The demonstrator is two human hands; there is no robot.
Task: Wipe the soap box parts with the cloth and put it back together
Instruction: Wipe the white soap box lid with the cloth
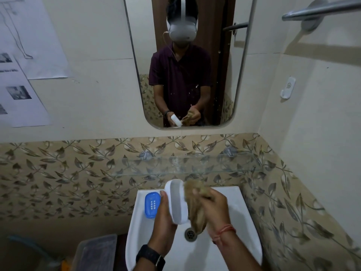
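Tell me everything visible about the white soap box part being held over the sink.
The white soap box part looks like smooth plastic, oblong with rounded ends, its hollow, grey-shaded inside facing the camera. It stands roughly on end above the white sink. The left hand grips its left side and lower end; the brown cloth, bunched in the right hand, touches its right edge.

Left hand grips white soap box shell over the sink, hollow side facing the camera. Right hand holds brown cloth bunched against the shell's right edge. Blue tray lies on the sink's left ledge. Drain below the cloth. Glass shelf and mirror above.
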